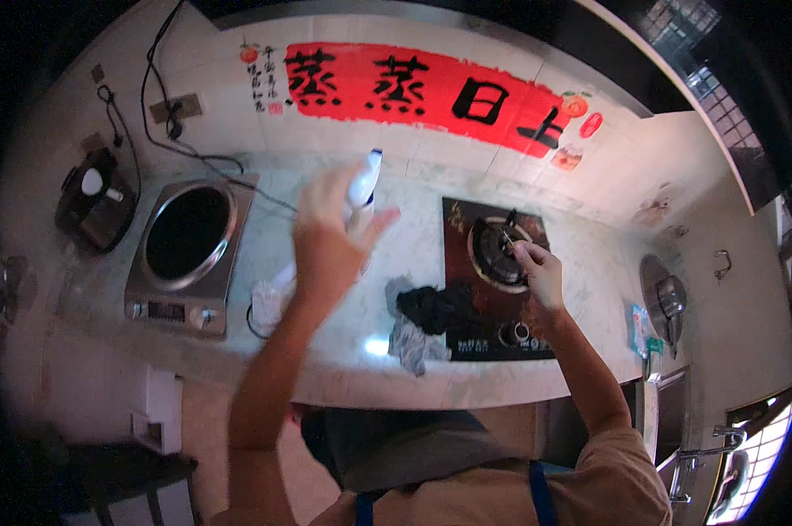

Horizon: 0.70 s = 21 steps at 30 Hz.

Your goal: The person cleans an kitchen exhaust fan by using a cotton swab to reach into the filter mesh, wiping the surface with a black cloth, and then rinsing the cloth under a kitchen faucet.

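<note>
My left hand (333, 227), blurred, is raised over the counter with thumb and fingers apart, right beside a white and blue bottle (367, 181); whether it touches the bottle I cannot tell. Over the black glass gas stove (458, 243), my right hand (539, 266) pinches a small thin item (509, 238) between thumb and fingertips, at the burner (495, 260). What the item is cannot be made out. A crumpled black cloth (435, 309) lies partly on the stove's left edge, with a grey cloth (416, 345) below it on the counter.
An induction cooker (215, 276) stands at left, beside a dark appliance (97, 204) with cables. Near my left forearm is a white object (268, 302). At right are a pan lid (652, 276), small packets (639, 329) and a faucet (728, 434). A red banner (435, 79) spans the wall.
</note>
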Tool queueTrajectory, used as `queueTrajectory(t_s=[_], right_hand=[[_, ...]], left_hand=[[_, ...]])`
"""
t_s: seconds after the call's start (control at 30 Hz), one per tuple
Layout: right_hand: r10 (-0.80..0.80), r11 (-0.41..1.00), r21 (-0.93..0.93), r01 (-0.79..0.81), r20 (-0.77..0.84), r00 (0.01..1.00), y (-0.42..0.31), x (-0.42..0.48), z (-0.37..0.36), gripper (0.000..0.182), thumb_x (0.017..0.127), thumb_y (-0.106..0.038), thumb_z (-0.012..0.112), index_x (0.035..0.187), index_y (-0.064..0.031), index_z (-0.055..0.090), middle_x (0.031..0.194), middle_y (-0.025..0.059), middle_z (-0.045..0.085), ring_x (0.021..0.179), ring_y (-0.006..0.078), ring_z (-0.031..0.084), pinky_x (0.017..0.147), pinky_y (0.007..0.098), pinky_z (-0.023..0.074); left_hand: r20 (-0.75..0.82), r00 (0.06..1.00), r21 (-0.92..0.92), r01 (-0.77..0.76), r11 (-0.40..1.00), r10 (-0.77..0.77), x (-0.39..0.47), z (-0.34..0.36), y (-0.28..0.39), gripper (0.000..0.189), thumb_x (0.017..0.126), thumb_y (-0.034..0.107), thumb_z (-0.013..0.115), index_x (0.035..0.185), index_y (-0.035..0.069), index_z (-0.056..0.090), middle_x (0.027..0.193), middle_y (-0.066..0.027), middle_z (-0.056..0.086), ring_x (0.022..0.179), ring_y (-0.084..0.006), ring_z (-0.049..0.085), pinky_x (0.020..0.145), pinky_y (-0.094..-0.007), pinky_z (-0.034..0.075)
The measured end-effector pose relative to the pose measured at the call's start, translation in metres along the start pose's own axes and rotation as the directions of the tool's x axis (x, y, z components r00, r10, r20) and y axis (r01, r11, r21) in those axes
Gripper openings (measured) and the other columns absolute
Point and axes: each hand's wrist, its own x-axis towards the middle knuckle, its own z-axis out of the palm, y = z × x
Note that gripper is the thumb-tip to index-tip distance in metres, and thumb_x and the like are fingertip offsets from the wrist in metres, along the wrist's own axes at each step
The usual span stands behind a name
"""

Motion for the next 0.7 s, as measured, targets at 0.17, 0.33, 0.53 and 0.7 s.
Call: queueTrajectory(t_s=[0.17,0.33,0.53,0.7], right_hand=[[-0.169,0.882,-0.424,0.205,0.123,0.978,0.056,-0.031,0.028,0.016,0.078,-0.014,0.065,0.087,-0.0011,0.067,0.084,0.0099,0.065,0.075,0.0162,0.06,0.071,0.0266,0.0457],[0.023,0.839,-0.541,0.052,0.131,0.991,0.1,-0.054,0.079,0.018,0.076,-0.019,0.065,0.081,-0.0018,0.068,0.072,0.0126,0.065,0.066,0.0213,0.063,0.062,0.0313,0.0477],[-0.078,0.683,-0.724,0.095,0.057,0.995,0.152,-0.058,0.077,0.017,0.076,-0.02,0.065,0.079,-0.0032,0.067,0.071,0.0122,0.065,0.065,0.0254,0.063,0.061,0.0344,0.0479],[-0.033,0.707,-0.693,0.141,0.168,0.985,0.16,-0.06,0.073,0.017,0.076,-0.02,0.065,0.076,-0.0036,0.066,0.068,0.0123,0.063,0.064,0.0272,0.061,0.061,0.0363,0.0471]], left_hand=[[0.254,0.892,-0.15,0.419,0.896,-0.375,-0.136,0.037,-0.005,0.031,0.072,0.023,0.071,0.094,0.004,0.062,0.091,-0.0122,0.062,0.086,-0.0281,0.058,0.077,-0.0355,0.044],[0.394,0.792,0.134,0.453,0.881,-0.467,-0.185,0.053,-0.029,0.047,0.067,0.024,0.074,0.107,0.004,0.057,0.086,-0.0093,0.058,0.083,-0.028,0.055,0.071,-0.0374,0.044],[0.406,0.764,0.301,0.406,0.863,-0.501,-0.189,0.119,-0.045,0.059,0.065,0.024,0.075,0.116,0.005,0.05,0.091,-0.0105,0.056,0.09,-0.028,0.052,0.075,-0.039,0.044],[0.427,0.712,0.367,0.427,0.826,-0.558,-0.195,0.154,-0.046,0.04,0.071,0.023,0.071,0.104,0.005,0.056,0.097,-0.0125,0.057,0.095,-0.0298,0.052,0.081,-0.0392,0.043]])
